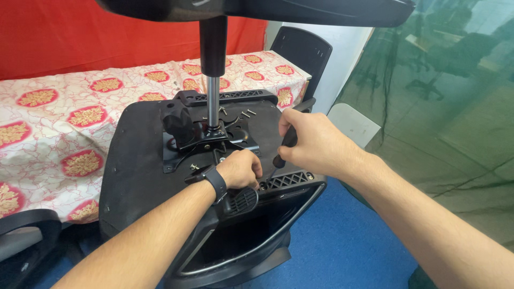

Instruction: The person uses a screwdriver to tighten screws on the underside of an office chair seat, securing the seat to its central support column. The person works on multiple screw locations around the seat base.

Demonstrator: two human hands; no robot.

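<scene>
Two hands meet over the underside of an upturned office chair seat [134, 176], which lies across a bed with a red-and-cream patterned cover [64, 118]. The right hand [316, 142] is closed around the dark handle of a screwdriver [282, 151], whose long axis slants down and to the left, its tip pointing toward the near edge of the seat, just beside the left hand [242, 168]. That left hand, a black watch [211, 179] on its wrist, is curled with its fingertips pinched together at the near edge of the black metal plate [206, 140] bolted to the seat; what it pinches is too small to tell. The left hand is the nearer one to the plate, and the screwdriver tip lies just to its right. From the middle of the plate a gas column [213, 80] rises straight up to the chair base at the top edge of the view. Several loose screws [247, 113] lie near the seat's far edge, beyond the plate. A black chair backrest [300, 53] stands behind the bed, and a green mesh curtain [455, 107] hangs to the right. No packages, labels or signs are in view.
</scene>
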